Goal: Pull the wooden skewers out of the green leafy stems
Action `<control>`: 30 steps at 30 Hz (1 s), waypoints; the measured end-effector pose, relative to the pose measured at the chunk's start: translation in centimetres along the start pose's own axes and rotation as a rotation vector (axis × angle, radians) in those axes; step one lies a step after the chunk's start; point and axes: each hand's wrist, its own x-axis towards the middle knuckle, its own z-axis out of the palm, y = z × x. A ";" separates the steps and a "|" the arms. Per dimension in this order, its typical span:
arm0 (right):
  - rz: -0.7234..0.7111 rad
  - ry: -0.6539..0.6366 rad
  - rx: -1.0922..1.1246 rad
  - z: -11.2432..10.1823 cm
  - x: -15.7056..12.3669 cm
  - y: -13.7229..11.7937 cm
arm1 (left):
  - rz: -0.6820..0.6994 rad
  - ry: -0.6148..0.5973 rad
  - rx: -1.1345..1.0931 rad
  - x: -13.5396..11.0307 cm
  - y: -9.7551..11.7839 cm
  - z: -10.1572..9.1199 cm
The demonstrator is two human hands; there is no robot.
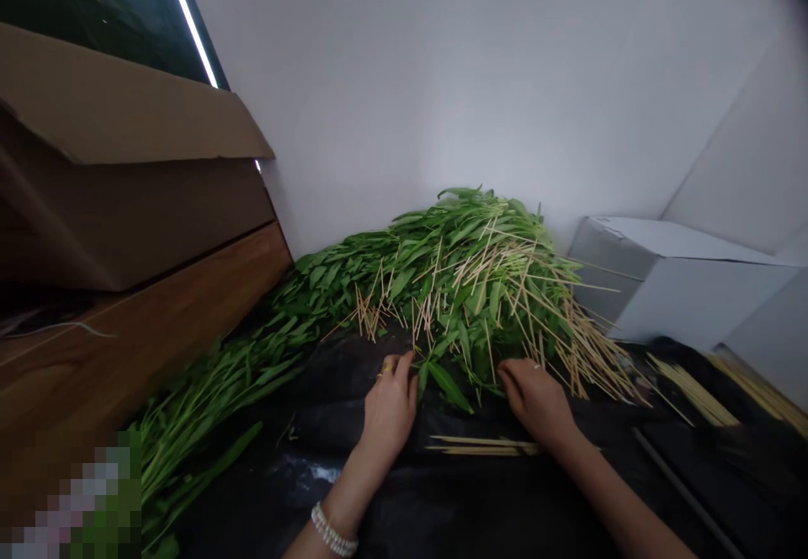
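Observation:
A big heap of green leafy stalks threaded on thin bamboo skewers (470, 281) lies against the white wall. My left hand (390, 407), with a ring and a bead bracelet, reaches to the heap's near edge, fingers curled around a leafy stem. My right hand (536, 399) rests at the heap's edge too, fingers curled into the leaves and skewers. A few bare skewers (483, 445) lie on the black sheet (442, 508) between my wrists.
Loose green stalks (202, 407) trail along the left by a wooden surface (126, 340) with a cardboard box (119, 172) on it. A white box (669, 281) stands at the right. More bare skewers (694, 391) lie at the right.

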 end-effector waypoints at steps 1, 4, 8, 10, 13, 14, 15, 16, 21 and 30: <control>-0.026 -0.015 0.016 0.1 0.0 -0.3 | 0.030 -0.002 0.001 0.2 -0.2 0.2; -0.036 -0.046 0.070 0.7 0.1 -1.4 | 0.148 -0.054 -0.024 0.6 -0.6 0.7; 0.011 -0.019 0.138 1.2 0.2 -1.8 | 0.176 0.007 -0.145 0.9 -1.1 0.8; 0.039 0.020 0.185 1.2 0.3 -1.3 | 0.140 0.109 -0.231 0.9 -1.4 0.4; 0.126 0.109 0.266 0.6 0.4 -0.5 | 0.045 0.258 -0.375 0.9 -2.0 -0.7; 0.153 0.134 0.296 0.3 0.3 -0.5 | 0.010 0.280 -0.442 0.8 -2.2 -1.1; 0.170 0.149 0.328 0.0 0.3 -0.6 | -0.022 0.285 -0.525 0.8 -2.4 -1.5; 0.170 0.152 0.362 -0.3 0.2 -1.0 | -0.051 0.276 -0.625 0.7 -2.5 -1.8; -0.026 -0.020 0.512 -1.2 -0.1 -3.3 | -0.174 0.140 -1.185 0.7 -2.3 -2.7; -0.255 -0.183 0.345 0.3 -0.5 -4.5 | -0.082 0.020 -1.001 0.2 -1.3 -1.5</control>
